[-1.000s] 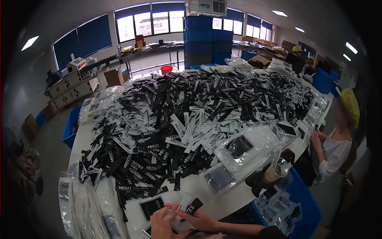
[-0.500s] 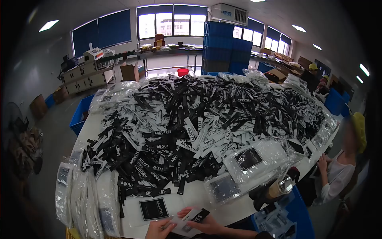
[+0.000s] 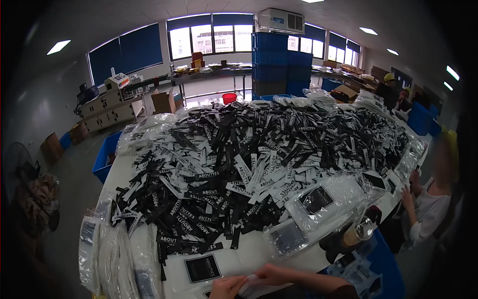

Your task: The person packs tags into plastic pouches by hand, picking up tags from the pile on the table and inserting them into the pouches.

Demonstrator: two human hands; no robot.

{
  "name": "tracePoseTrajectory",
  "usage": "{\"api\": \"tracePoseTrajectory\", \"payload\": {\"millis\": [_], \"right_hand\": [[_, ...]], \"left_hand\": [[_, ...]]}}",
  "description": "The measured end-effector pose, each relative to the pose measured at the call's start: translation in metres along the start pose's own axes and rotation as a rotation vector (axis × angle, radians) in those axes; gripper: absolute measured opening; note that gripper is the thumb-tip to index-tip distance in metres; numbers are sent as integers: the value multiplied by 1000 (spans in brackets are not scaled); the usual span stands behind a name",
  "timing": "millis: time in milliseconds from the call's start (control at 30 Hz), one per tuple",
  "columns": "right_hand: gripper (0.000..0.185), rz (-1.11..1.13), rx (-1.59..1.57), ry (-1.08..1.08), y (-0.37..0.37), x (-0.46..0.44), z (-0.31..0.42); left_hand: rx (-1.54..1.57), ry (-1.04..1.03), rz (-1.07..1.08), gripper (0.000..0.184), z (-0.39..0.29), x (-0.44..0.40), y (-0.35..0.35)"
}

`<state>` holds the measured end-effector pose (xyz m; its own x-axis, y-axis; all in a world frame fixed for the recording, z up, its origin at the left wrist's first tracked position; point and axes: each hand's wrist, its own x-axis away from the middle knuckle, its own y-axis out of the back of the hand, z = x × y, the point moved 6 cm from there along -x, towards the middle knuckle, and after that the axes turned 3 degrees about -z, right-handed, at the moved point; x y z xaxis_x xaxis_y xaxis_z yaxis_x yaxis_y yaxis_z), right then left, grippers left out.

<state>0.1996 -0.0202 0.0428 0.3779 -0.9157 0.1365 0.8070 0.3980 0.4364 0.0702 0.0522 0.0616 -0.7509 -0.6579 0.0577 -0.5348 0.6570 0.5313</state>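
At the bottom centre, my left hand (image 3: 228,287) is closed, its fingers pinching the edge of a clear bag (image 3: 253,283). Just right of it, my right hand (image 3: 269,274) is closed on the same bag, partly covering it. Beyond my hands lies a stack of white bags with a black ABOUTYES label (image 3: 203,268). A large heap of black and white printed strips (image 3: 209,199) spreads over the white table (image 3: 249,249). Whether a strip is inside the held bag cannot be made out.
Plastic-wrapped packs (image 3: 114,259) stand at the left, with more packs (image 3: 323,199) to the right. Near a drink cup (image 3: 359,230), a blue bin (image 3: 386,264) holds bags. A co-worker (image 3: 428,209) is at the right edge; blue crates (image 3: 271,65) are stacked behind.
The black and white pieces seen between my hands no longer show. My right hand has turned over and closed on the bag's top. The camera view has shifted.
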Motion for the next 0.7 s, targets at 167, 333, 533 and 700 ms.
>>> {"api": "tracePoseTrajectory", "payload": {"millis": [167,333,533,700], "right_hand": [[34,-133,62,17,1,-8,0],[27,87,-33,-82,-10,-15,15],[27,54,-339,-303,-16,-21,-15],[19,-248,-260,40,-2,-18,20]], "left_hand": [[69,111,27,36,10,35,-12],[84,63,50,17,8,42,0],[475,288,-124,15,40,52,-4],[593,171,-174,17,28,48,-8]]}}
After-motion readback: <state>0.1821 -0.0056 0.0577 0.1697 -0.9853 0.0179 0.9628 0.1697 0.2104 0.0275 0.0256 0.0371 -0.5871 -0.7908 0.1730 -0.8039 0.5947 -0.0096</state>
